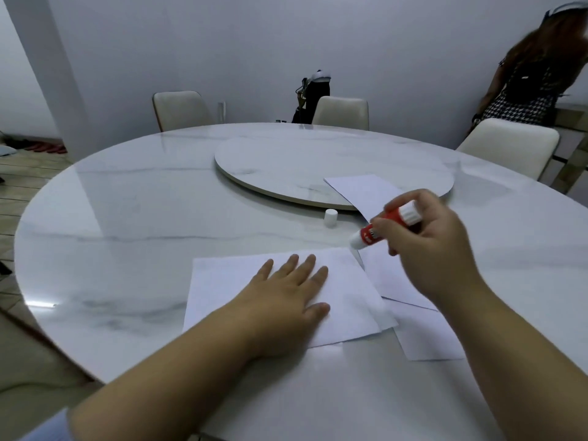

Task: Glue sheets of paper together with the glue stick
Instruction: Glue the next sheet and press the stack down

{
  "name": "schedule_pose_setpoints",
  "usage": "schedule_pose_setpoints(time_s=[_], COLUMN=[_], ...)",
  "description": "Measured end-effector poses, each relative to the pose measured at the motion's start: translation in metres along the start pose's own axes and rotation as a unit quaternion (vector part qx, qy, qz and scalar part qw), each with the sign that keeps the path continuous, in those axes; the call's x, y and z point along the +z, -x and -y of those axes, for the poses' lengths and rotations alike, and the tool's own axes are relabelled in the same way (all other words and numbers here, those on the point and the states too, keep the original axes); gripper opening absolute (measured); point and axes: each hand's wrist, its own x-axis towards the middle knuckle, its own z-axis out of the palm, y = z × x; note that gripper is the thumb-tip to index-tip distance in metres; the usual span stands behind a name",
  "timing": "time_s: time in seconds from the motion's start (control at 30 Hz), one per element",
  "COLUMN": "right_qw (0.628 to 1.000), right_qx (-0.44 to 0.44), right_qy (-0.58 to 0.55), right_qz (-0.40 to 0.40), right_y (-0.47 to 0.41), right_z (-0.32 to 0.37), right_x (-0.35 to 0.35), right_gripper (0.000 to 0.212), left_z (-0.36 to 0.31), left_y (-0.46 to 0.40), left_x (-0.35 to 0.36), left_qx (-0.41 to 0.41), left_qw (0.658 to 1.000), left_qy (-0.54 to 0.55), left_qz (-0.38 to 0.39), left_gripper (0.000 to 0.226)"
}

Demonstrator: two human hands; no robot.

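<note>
Gluing step: left hand (288,292) flat, pinning top sheet (346,281) to bench (127,224); right hand (426,246) gripping uncapped glue stick (381,226) at far-right corner. Next: steady strokes along edge.

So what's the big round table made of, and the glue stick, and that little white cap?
The table looks like polished marble or marble-look stone: white with grey veins and shiny reflections. The glue stick seems to be smooth plastic, a red and white tube held in the right hand. The cap looks like plain white plastic too, though it is small.
</note>
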Motion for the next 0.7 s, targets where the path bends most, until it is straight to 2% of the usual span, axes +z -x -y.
schedule_pose_setpoints(time_s=[0.13, 0.33, 0.57, 0.7], right_qw=[0.991, 0.976, 0.966, 0.968], right_qx=[0.000, -0.005, 0.011, 0.031], right_qy=[0.086, 0.139, 0.120, 0.020], right_qz=[0.101, 0.170, 0.231, 0.249], right_y=[-0.009, -0.010, 0.026, 0.033], right_z=[-0.018, -0.023, 0.002, 0.006], right_x=[0.021, 0.029, -0.003, -0.015], right_gripper=[0.014, 0.011, 0.010, 0.009], left_z=[0.004, 0.002, 0.003, 0.003], left_y=[0.002, 0.003, 0.002, 0.000], left_x=[0.001, -0.002, 0.000, -0.005], left_qx=[0.013, 0.004, 0.006, 0.013], left_qw=[1.000, 1.000, 1.000, 0.999], left_qy=[-0.011, -0.013, -0.010, -0.005], left_qz=[0.006, 0.015, 0.009, 0.036], left_gripper=[0.058, 0.058, 0.059, 0.058])
